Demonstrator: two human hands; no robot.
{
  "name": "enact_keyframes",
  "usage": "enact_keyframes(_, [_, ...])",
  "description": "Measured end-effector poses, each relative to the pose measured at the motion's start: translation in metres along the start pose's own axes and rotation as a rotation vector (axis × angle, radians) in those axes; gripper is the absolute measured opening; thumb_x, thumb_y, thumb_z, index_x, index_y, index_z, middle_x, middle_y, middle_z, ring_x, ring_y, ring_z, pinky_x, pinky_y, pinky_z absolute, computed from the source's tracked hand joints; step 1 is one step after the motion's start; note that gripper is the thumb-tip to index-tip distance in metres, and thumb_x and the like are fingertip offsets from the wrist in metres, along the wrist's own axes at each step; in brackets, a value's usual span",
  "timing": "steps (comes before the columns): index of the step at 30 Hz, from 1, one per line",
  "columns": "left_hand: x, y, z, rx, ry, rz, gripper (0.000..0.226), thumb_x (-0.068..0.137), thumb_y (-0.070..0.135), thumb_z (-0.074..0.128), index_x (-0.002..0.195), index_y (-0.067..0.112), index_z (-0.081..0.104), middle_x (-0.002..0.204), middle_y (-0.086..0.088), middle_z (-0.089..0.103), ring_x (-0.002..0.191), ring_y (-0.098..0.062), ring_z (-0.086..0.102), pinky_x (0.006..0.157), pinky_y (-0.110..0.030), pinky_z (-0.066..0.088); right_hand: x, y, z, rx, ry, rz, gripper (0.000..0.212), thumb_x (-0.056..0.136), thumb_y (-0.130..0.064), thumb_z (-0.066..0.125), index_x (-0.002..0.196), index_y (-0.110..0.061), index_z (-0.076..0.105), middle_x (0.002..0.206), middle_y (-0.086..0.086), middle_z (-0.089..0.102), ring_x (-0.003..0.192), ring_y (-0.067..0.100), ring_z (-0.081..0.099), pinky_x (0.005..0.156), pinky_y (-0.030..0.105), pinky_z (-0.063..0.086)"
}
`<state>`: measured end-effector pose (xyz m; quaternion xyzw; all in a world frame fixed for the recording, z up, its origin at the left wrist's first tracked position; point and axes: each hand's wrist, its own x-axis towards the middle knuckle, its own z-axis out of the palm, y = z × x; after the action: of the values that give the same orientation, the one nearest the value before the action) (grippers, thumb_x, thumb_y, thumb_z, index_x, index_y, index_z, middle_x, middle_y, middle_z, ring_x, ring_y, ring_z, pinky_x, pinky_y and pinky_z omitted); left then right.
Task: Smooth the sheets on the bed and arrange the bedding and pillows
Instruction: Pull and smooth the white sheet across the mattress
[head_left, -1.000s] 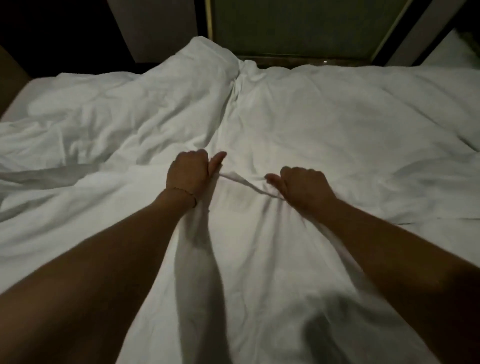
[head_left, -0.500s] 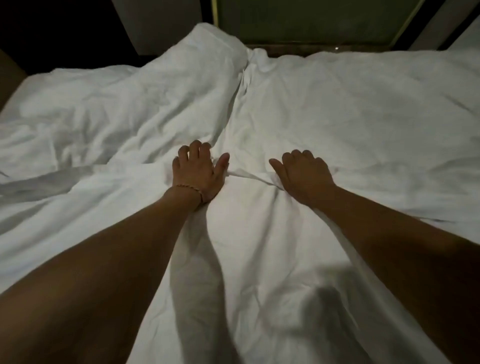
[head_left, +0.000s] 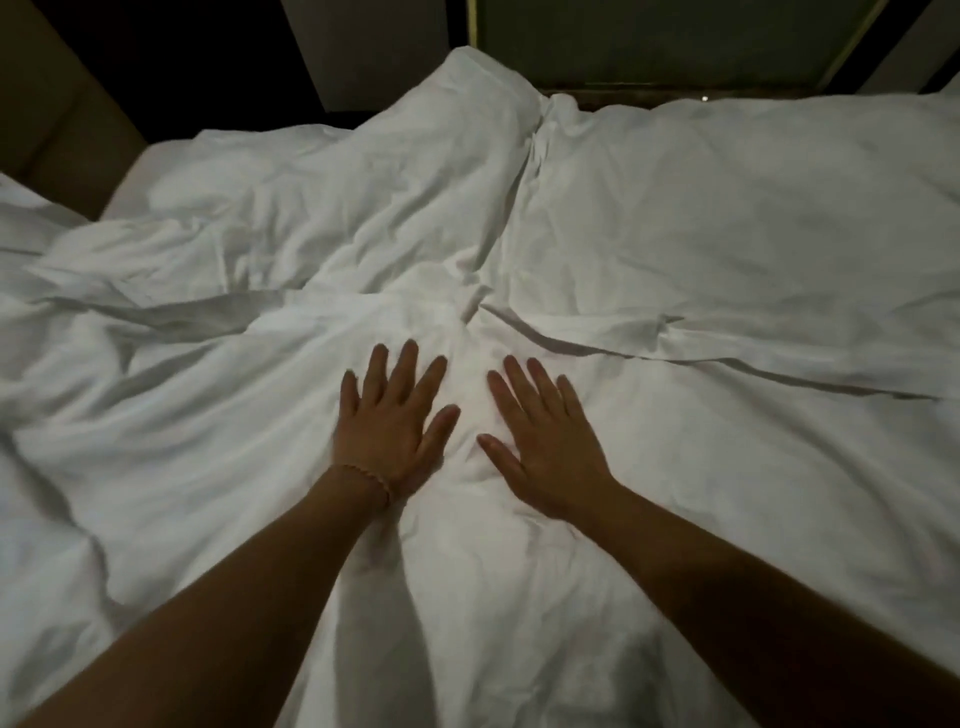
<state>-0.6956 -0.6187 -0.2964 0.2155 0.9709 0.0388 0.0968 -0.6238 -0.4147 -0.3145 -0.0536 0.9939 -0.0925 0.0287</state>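
My left hand (head_left: 387, 426) and right hand (head_left: 543, 439) lay flat, fingers spread, each grip holding nothing, pressing the rumpled white sheet (head_left: 519, 597) mid-bed; pillows (head_left: 727, 218) sat at twelve o'clock. No writing showed.

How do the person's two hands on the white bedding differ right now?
The left hand wears a thin beaded bracelet at the wrist; the right hand has a bare wrist. The left hand reaches slightly further up the bed than the right hand. Both lie flat, fingers straight and spread, palms down on the white bedding.
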Motion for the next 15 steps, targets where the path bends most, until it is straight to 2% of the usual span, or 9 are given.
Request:
enact_keyframes(2, [-0.021,-0.024,0.012,0.074,-0.067,-0.051,0.072,0.089,0.073,-0.003,0.155,0.045,-0.01,0.166,0.007,-0.014,0.152,-0.026,-0.016,0.12,-0.055,-0.003,-0.011,0.028,0.003,-0.083,-0.056,0.075,0.073,0.097,-0.067,0.005,0.157,-0.029,0.017,0.164,0.003,0.017,0.15,0.027,0.015,0.122,0.047,0.007])
enact_keyframes(4, [-0.04,-0.049,0.016,0.102,-0.089,-0.152,0.073,0.089,0.075,0.0,0.155,0.044,-0.01,0.166,0.005,-0.014,0.151,-0.027,-0.017,0.12,-0.056,-0.005,-0.03,0.064,-0.001,-0.205,-0.118,0.237,0.077,0.092,-0.07,-0.001,0.157,-0.031,0.014,0.162,0.001,0.025,0.148,0.028,0.021,0.122,0.046,0.002])
enact_keyframes(7, [-0.062,-0.077,0.01,0.148,-0.149,-0.239,0.077,0.089,0.076,0.0,0.156,0.039,-0.011,0.165,0.002,-0.018,0.15,-0.027,-0.023,0.119,-0.057,-0.008,-0.057,0.1,-0.01,-0.348,-0.245,0.413,0.077,0.092,-0.065,-0.007,0.158,-0.028,0.008,0.164,0.0,0.017,0.151,0.024,0.009,0.121,0.047,-0.004])
enact_keyframes(9, [-0.072,-0.083,0.002,0.112,-0.143,-0.256,0.078,0.089,0.075,0.001,0.157,0.037,-0.009,0.166,0.001,-0.017,0.149,-0.028,-0.024,0.119,-0.058,-0.009,-0.061,0.087,-0.014,-0.304,-0.238,0.466,0.073,0.096,-0.061,0.003,0.158,-0.024,0.006,0.166,0.003,0.009,0.152,0.026,0.003,0.121,0.051,-0.003])
enact_keyframes(11, [-0.079,-0.077,-0.005,0.059,-0.066,-0.247,0.077,0.091,0.071,-0.003,0.158,0.035,-0.004,0.166,0.002,-0.012,0.151,-0.026,-0.02,0.12,-0.057,-0.005,-0.057,0.044,-0.011,-0.196,-0.134,0.429,0.072,0.099,-0.058,0.012,0.157,-0.016,0.017,0.165,0.009,0.012,0.152,0.028,0.009,0.121,0.052,0.003])
enact_keyframes(13, [-0.089,-0.066,-0.006,0.02,0.059,-0.162,0.073,0.094,0.065,0.001,0.159,0.032,0.007,0.167,0.003,-0.003,0.153,-0.025,-0.012,0.121,-0.055,0.001,-0.054,-0.023,-0.003,-0.078,0.003,0.243,0.07,0.099,-0.054,0.018,0.152,-0.012,0.034,0.161,0.013,0.024,0.148,0.031,0.024,0.118,0.054,0.016])
enact_keyframes(15, [-0.104,-0.061,-0.003,-0.02,0.11,-0.066,0.068,0.098,0.061,0.005,0.159,0.033,0.013,0.167,0.004,0.002,0.153,-0.023,-0.009,0.121,-0.053,0.001,-0.055,-0.099,0.006,0.041,0.059,0.062,0.065,0.1,-0.052,0.021,0.152,-0.016,0.036,0.162,0.01,0.023,0.149,0.028,0.021,0.119,0.052,0.017])
